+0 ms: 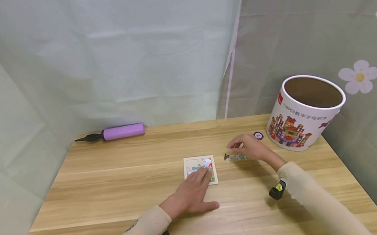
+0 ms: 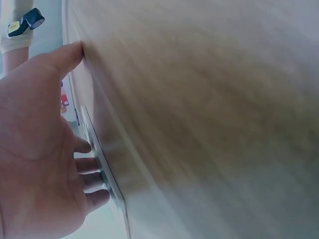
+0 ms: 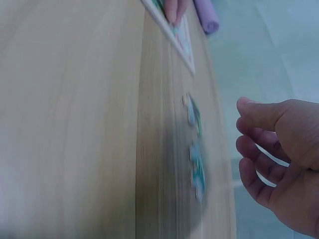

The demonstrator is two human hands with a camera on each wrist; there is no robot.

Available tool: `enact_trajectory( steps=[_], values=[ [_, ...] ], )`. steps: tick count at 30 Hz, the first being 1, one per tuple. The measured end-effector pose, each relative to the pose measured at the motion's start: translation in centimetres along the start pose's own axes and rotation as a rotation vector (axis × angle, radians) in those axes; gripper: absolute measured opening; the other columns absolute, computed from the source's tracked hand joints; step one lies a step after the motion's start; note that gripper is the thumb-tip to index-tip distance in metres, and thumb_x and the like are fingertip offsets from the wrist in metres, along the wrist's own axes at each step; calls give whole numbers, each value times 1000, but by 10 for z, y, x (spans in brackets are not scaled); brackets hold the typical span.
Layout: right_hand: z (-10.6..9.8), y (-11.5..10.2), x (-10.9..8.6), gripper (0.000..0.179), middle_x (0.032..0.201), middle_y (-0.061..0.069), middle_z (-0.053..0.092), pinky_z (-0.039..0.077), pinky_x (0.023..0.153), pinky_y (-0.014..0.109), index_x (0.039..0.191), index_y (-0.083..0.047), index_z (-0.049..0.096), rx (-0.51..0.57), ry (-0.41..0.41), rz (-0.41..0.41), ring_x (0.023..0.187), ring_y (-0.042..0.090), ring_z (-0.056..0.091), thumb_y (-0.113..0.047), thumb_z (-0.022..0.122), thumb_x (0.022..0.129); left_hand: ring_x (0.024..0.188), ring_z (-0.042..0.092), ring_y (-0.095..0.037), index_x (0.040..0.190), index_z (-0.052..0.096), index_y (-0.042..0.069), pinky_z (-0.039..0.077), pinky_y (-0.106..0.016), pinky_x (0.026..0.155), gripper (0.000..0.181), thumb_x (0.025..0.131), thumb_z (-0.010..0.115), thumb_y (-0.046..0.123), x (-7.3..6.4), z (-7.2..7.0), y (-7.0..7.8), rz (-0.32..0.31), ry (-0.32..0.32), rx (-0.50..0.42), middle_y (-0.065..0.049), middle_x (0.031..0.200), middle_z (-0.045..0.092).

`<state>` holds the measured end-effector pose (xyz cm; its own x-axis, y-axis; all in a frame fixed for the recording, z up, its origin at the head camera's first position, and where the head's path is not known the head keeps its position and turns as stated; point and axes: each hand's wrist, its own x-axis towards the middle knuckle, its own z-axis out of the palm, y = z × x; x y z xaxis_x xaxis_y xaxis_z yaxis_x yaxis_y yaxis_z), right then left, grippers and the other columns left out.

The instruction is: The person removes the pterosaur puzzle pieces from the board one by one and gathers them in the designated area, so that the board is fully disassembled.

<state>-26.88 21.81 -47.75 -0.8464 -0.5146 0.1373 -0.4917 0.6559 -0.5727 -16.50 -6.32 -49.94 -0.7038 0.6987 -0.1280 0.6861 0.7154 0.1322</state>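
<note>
My left hand [image 1: 194, 192] lies with its fingers straight on a small jigsaw puzzle in a pale square tray [image 1: 195, 158]. Its fingertips touch the picture side and hide part of it; the thumb points right, over the wood. To the right of the tray lie two loose jigsaw pieces, a left one [image 3: 192, 110] and a right one [image 3: 198, 172], with green and blue print. Above them hovers my right hand [image 1: 250, 147], fingers loosely bent and thumb near the index finger. Nothing shows between its fingertips in the right wrist view.
A white printed bucket [image 1: 288, 126] stands at the back right of the wooden table [image 1: 113, 203]. Beside it lies a small round dark token [image 1: 258, 135]. Along the back left edge rests a purple hand pump [image 1: 123, 132] with a black nozzle. Fabric curtains hang behind.
</note>
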Motion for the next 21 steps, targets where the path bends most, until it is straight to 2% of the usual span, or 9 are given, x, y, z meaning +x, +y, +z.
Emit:
enact_trajectory(
  steps=[9, 17, 21],
  values=[
    [26, -22, 17, 16, 93, 0, 77, 58, 75, 31, 108, -7, 79, 46, -36, -41, 84, 11, 68, -11, 75, 93, 156, 18, -32, 161, 27, 3, 23, -48, 125, 98, 96, 44, 74, -3, -3, 1, -11, -60, 5, -16, 169, 21],
    [46, -34, 32, 14, 97, 3, 78, 58, 75, 29, 103, -7, 81, 41, -51, -118, 85, 12, 69, -12, 78, 90, 156, 19, -32, 161, 28, 3, 23, -45, 125, 93, 98, 45, 69, -7, -5, -5, 16, -56, -29, -15, 169, 22],
    [51, -38, 37, 13, 100, 3, 77, 57, 77, 30, 101, -10, 82, 0, -70, -135, 87, 14, 69, -14, 80, 89, 156, 21, -31, 160, 30, 3, 25, -44, 125, 91, 98, 46, 68, -8, -5, -6, 24, -46, -25, -15, 168, 25]
  ],
)
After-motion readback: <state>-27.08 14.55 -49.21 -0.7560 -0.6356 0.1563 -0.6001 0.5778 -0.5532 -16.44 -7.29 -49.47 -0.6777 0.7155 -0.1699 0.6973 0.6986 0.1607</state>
